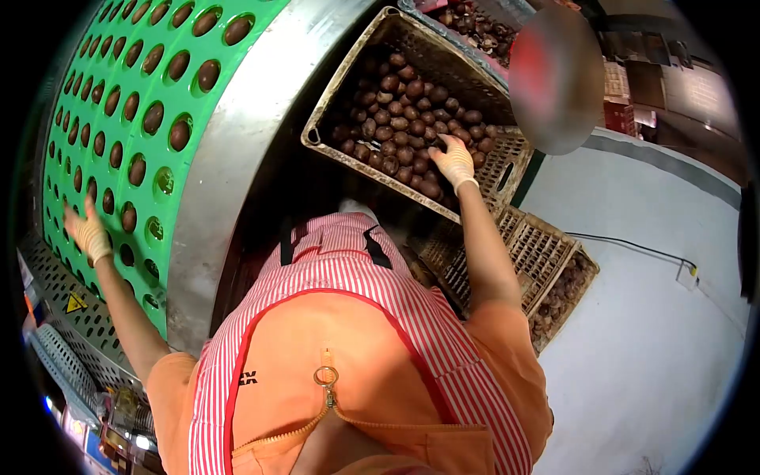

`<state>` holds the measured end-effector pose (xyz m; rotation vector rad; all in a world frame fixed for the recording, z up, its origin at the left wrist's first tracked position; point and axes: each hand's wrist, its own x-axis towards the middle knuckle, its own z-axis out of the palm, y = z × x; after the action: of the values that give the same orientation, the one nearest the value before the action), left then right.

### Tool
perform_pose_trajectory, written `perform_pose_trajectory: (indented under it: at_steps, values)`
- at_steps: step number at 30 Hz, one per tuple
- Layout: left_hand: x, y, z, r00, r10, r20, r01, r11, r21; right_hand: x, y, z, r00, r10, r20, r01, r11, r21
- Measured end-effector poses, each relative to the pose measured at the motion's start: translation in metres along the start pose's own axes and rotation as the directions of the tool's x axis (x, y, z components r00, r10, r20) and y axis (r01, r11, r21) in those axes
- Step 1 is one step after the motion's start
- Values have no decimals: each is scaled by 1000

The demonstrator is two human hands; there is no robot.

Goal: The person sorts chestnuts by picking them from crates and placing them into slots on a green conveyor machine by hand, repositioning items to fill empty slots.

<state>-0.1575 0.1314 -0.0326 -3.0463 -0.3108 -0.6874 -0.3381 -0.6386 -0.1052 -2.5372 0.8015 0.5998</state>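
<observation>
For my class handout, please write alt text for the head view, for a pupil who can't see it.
A person in a striped apron has the right hand in a crate of dark round items. The left hand, fingers spread, is at a green panel with similar items in many holes.

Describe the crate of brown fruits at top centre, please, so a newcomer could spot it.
Start at the green pocketed conveyor and its curved steel guard. Just right of that lies the dingy plastic crate; unlike neighbouring crates, it has the right hand among its brown fruits.
</observation>
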Motion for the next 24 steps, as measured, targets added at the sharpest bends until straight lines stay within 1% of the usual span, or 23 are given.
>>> perform_pose_trajectory:
  at_steps: [1,2,3,4,5,6,7,8,9,10,11,12,13,14,16,17,18,20,22,23,24]
  values:
    - [5,59,-17,998,55,-11,-56,974,-220,15,-1,7,999,40,28,-39,999,-9]
    - [4,126,-36,994,109,-33,-112,897,-428,30,-3,11,999,28,30,-28,999,21]
    - [-10,192,-50,996,87,21,-53,757,-651,42,-7,12,999,23,24,-23,1000,-3]
    - [-28,254,-61,994,82,78,17,567,-824,53,-11,13,1000,17,19,-17,1000,-25]
    - [-44,310,-73,975,197,105,-21,551,-835,66,-12,17,998,4,70,0,998,-66]
    - [-61,363,-87,915,388,106,-151,576,-803,69,-21,14,995,17,95,-5,993,-121]
    - [-78,408,-95,814,569,120,-288,575,-766,72,-23,16,997,8,76,0,994,-110]
    - [-92,449,-93,702,695,153,-377,546,-748,74,-22,18,998,2,57,4,995,-99]
    - [-100,486,-89,567,753,335,-252,545,-800,75,-17,16,998,-38,49,40,998,-45]
    - [-117,506,-56,501,800,331,-299,519,-801,74,-12,13,993,-68,93,69,998,-13]
    - [-128,530,-43,416,778,471,-338,613,-714,73,-8,9,986,-99,133,97,995,20]
    - [-136,554,-32,322,709,627,-364,704,-610,72,-4,3,977,-128,172,121,991,51]
    - [-145,572,-16,284,634,719,-358,766,-534,70,-7,2,976,-119,181,107,991,77]
    - [-147,589,-5,197,571,797,-414,785,-461,71,-7,7,972,-170,161,169,985,25]
    - [-157,604,26,181,536,825,-546,752,-369,74,-13,9,977,-145,154,148,989,-9]
    - [-166,603,48,233,585,776,-587,722,-368,78,-9,10,976,-160,148,163,987,-11]
    - [-168,603,49,258,639,725,-635,678,-370,81,-8,7,976,-157,154,159,987,3]
    - [-169,605,66,267,623,736,-651,679,-338,81,-6,-5,965,-151,216,154,988,6]
    - [-158,607,57,211,671,711,-742,583,-330,75,-7,-13,938,-200,282,194,980,49]
    - [-162,603,71,177,659,731,-772,554,-312,72,-8,-14,922,-226,315,215,974,71]
    - [-168,599,87,144,645,751,-800,522,-295,73,-1,5,919,-317,236,325,946,8]
